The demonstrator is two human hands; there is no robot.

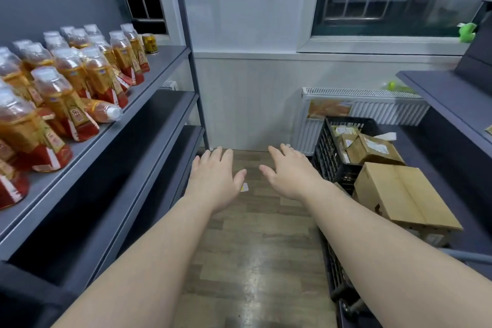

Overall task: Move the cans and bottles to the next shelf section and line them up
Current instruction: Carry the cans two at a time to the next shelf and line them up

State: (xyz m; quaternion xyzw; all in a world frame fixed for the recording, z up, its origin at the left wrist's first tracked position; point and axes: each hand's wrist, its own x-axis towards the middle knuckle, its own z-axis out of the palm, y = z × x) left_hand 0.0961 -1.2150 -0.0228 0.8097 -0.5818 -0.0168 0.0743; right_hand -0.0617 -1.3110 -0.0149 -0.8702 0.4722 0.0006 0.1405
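Note:
Several orange tea bottles (64, 93) with red-and-gold labels stand in rows on the grey shelf (159, 61) at the left. One bottle (102, 110) lies on its side near the shelf's front edge. A single gold can (150, 43) stands at the far end of the same shelf, behind the bottles. My left hand (214, 178) and my right hand (288, 172) are stretched out side by side over the aisle floor, palms down, fingers straight and spread, holding nothing. Both are to the right of the shelf and below its level.
Two dark lower shelves (149, 125) sit under the bottle shelf. A black crate (332, 157) with cardboard boxes (399, 194) stands on the right, beside another grey shelf unit (447, 93). A radiator (372, 106) and windows line the far wall. A small paper scrap (244, 187) lies on the floor.

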